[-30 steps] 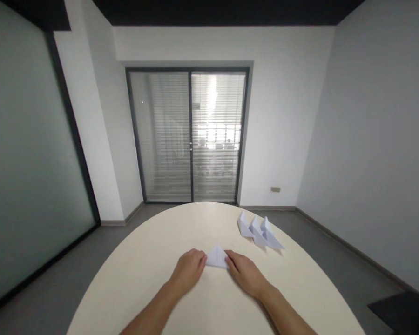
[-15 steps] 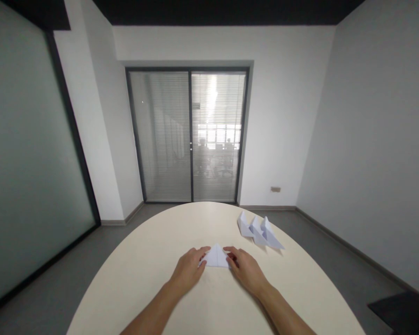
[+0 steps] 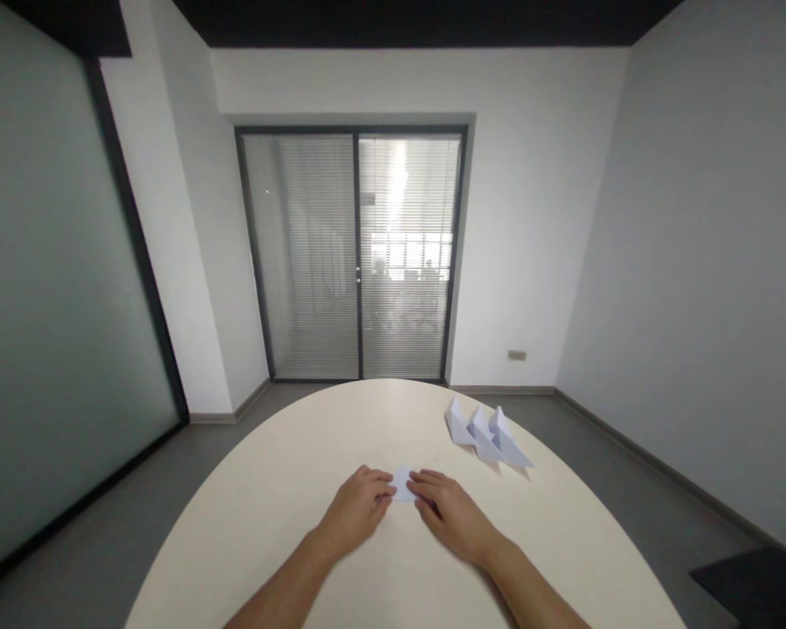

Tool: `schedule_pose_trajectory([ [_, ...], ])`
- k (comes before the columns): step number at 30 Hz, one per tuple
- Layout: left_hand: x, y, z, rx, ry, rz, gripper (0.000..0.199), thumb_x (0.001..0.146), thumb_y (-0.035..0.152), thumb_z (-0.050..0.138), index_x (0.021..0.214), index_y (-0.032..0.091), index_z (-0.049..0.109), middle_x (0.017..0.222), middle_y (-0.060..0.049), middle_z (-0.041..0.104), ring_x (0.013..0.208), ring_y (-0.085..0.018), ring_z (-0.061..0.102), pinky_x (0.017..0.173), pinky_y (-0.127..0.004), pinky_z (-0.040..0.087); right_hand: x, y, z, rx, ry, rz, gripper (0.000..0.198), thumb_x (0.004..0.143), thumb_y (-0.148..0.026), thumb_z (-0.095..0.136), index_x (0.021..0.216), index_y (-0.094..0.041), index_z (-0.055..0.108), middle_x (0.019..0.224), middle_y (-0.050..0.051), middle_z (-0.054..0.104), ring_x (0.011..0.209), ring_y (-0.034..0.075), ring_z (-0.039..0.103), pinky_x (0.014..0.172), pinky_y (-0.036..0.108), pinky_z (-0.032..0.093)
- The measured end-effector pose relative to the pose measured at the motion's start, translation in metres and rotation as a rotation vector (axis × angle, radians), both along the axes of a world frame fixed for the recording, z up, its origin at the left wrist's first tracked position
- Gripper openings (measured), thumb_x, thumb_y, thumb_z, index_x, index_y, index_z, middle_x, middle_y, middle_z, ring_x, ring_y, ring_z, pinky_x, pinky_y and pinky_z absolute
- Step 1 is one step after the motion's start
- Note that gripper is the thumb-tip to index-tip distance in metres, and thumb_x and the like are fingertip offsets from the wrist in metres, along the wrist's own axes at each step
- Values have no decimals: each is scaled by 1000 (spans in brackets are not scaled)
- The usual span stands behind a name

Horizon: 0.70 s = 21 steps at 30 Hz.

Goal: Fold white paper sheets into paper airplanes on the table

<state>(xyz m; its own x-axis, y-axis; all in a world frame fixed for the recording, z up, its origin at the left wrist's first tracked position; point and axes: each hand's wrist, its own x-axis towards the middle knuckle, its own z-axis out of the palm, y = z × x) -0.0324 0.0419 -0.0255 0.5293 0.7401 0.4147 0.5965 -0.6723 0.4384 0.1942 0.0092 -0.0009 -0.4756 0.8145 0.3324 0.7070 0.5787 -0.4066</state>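
A small folded sheet of white paper (image 3: 402, 486) lies between my hands near the middle of the table. My left hand (image 3: 361, 508) pinches its left side, fingers together and pointing right. On the opposite side, my right hand (image 3: 453, 515) has its fingertips over the paper's right part, with the thumb below. Both hands cover the paper's side corners, so its full outline is hidden. Three white folded paper boats (image 3: 488, 435) stand nested side by side beyond my right hand.
The round cream table (image 3: 255, 515) curves away on both sides. Past its far edge is a glass door (image 3: 301, 262) with blinds. A dark flat object (image 3: 760, 581) shows at the lower right, off the table.
My fingers have moved inward over the paper from both sides. Its pointed triangle shape has become smaller and more rounded. The paper boats have stayed in place.
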Motion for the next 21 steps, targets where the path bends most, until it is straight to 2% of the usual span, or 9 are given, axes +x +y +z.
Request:
schedule_pose_trajectory([
  [3,1,-2,4,-10,-2,-13,22,89,19,59,105,26,73,111,-2,70,106,-20,58,97,-36,45,-2,-4,5,-23,-17,79,43,94,-29,46,135,-22,59,140,9,58,132,25,50,114,46,35],
  [8,2,-1,5,-10,12,-40,21,87,20,62,105,25,71,106,-2,69,103,-20,58,95,-34,44,0,-4,5,-87,-56,79,51,92,-38,52,139,-18,54,146,12,50,138,29,42,116,50,32],
  [11,2,-2,7,-8,11,-59,20,87,21,61,104,25,71,107,-2,69,103,-20,57,94,-34,44,-1,-6,8,-58,-55,92,51,91,-41,54,138,-21,55,144,12,53,134,30,46,114,49,33],
  [16,3,-10,14,-15,25,-111,19,87,21,61,102,25,71,110,-2,70,105,-21,57,95,-34,44,-5,-11,16,-19,-52,54,37,97,-36,45,126,-25,64,129,7,64,118,25,54,104,42,41],
  [21,3,-12,18,-15,40,-128,19,87,21,62,103,25,71,110,-2,69,106,-20,57,97,-34,43,-4,-8,10,-18,-98,25,40,99,-34,40,131,-24,60,137,8,59,121,26,52,105,44,40],
])
